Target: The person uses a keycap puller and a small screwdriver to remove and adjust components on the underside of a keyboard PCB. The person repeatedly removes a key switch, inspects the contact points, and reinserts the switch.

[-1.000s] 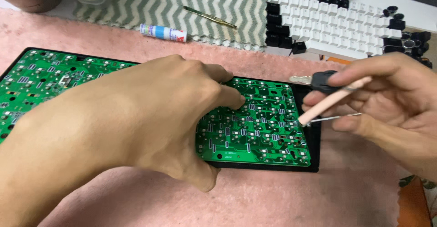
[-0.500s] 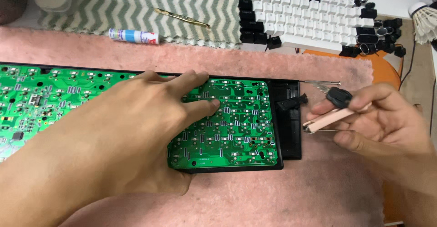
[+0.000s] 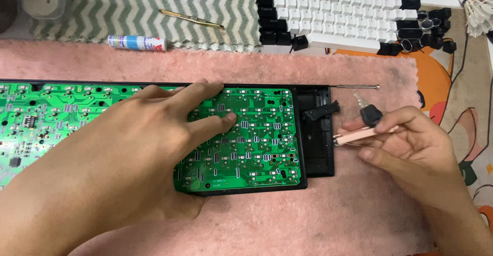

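A long green circuit board (image 3: 246, 133) is being pressed flat by the left hand (image 3: 149, 143), which is lying open across it with fingers spread, gripping nothing. Compared with a moment earlier, the board is now being seen shifted leftward in its black keyboard case (image 3: 316, 133), so a strip of bare black case is being exposed at the board's 3 o'clock end. By this, the board is judged to be coming free of its case rather than sitting seated in it. The case is resting on a pink mat (image 3: 308, 215) covering the surface.

At 3 o'clock from the board, the right hand (image 3: 411, 143) is being held closed around one pink-handled tool (image 3: 359, 135) and one black-headed key (image 3: 368, 113); it is now being held farther from the board than before.

One thin metal rod (image 3: 357, 86) is lying at 12 o'clock from that hand. Further back, at 12 o'clock from the board, one small white tube (image 3: 136, 42), one pair of brass tweezers (image 3: 191, 19) on a zigzag cloth (image 3: 102, 10), and one black-and-white keyboard (image 3: 339, 15) are being seen, with loose black keycaps (image 3: 436, 30) scattered at its right end; their number cannot be counted reliably.
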